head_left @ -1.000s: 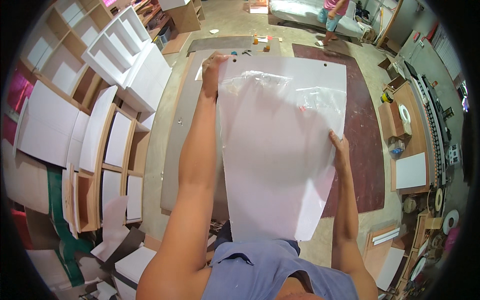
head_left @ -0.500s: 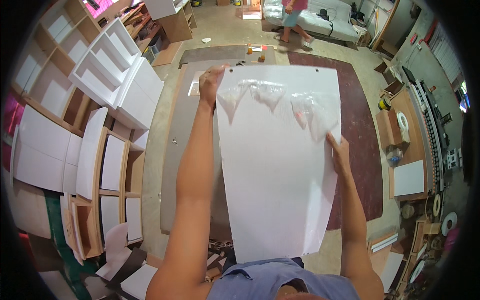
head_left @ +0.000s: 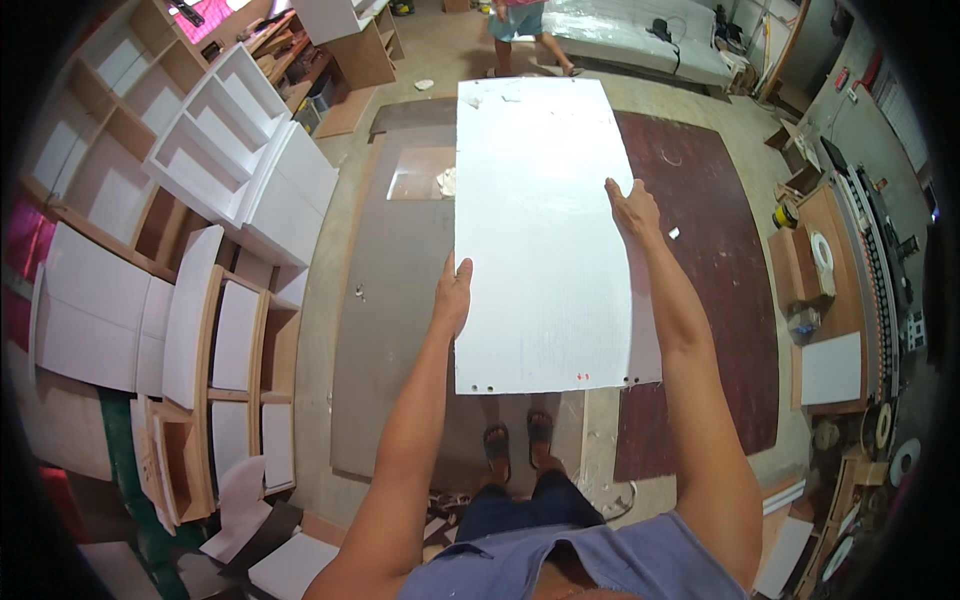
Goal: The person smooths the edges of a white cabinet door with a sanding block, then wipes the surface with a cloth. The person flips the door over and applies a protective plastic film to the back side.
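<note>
White panel held above the floor sheets: my left hand grips its left edge, my right hand clasps the right edge farther out, each partly closed, fingers largely hidden underneath; beyond, a co-worker is cut off near the waist.

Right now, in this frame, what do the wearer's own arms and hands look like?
The left hand and right hand are ungloved. The left arm and right arm are uncovered, with no watch or bracelet visible. The top is blue-grey and appears sleeveless. Rings are too small to judge.
</note>
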Demonstrator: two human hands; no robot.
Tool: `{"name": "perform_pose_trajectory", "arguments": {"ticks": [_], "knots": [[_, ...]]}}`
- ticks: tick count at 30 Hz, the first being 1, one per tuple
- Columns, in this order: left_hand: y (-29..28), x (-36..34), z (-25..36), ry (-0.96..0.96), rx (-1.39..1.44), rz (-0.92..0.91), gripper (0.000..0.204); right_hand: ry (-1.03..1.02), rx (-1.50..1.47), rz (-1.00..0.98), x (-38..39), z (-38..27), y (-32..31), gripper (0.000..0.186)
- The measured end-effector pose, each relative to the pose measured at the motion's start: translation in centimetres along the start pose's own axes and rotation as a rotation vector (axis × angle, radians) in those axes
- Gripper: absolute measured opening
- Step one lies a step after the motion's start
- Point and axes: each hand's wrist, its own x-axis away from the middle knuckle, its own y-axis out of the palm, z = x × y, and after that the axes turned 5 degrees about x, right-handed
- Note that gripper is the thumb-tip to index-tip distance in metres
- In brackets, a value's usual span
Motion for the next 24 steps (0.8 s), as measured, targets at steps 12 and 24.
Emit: {"name": "perform_pose_trajectory", "arguments": {"ticks": [12, 24], "knots": [[0.8, -7.9, -1.9, 0.057, -0.26, 0.044, 0.053, 0.042, 0.009, -0.166, -11.0, 1.2, 5.7, 0.097], [-2.7, 2.4, -13.7, -0.365, 0.694, -0.076, 0.062, 0.342, -1.23, -0.257, 20.8, 22.9, 16.1, 0.098]]}}
